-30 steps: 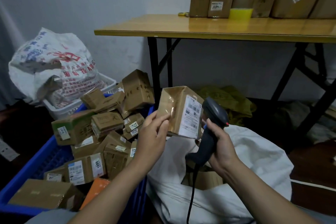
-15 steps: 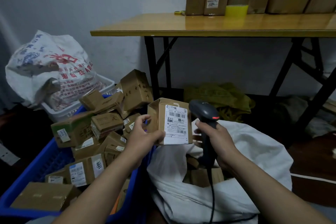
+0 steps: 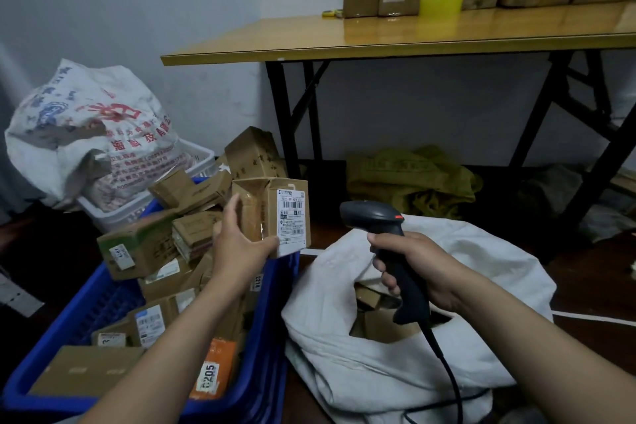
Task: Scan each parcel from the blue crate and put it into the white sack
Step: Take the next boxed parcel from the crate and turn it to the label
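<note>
My left hand [image 3: 237,244] grips a small brown cardboard parcel [image 3: 268,207] from its left side, above the right rim of the blue crate [image 3: 103,303]. The parcel's white barcode label faces right, towards the scanner. My right hand [image 3: 416,265] is closed around the grip of a black corded barcode scanner [image 3: 382,220], whose head points left at the label from a short gap. The scanner sits over the open mouth of the white sack [image 3: 481,272], where brown boxes show inside. Several labelled brown parcels and an orange one [image 3: 215,367] fill the crate.
A printed white bag [image 3: 86,134] rests in a white basket [image 3: 203,157] behind the crate. A yellow-topped folding table [image 3: 395,36] with black legs stands behind, carrying cardboard boxes and a yellow tape roll [image 3: 441,3]. An olive-green bag [image 3: 409,176] lies under it.
The left hand has lowered the parcel and shifted it left over the crate's rim, turning the label towards the scanner. The right hand has dropped with the scanner and drawn apart from the parcel.
</note>
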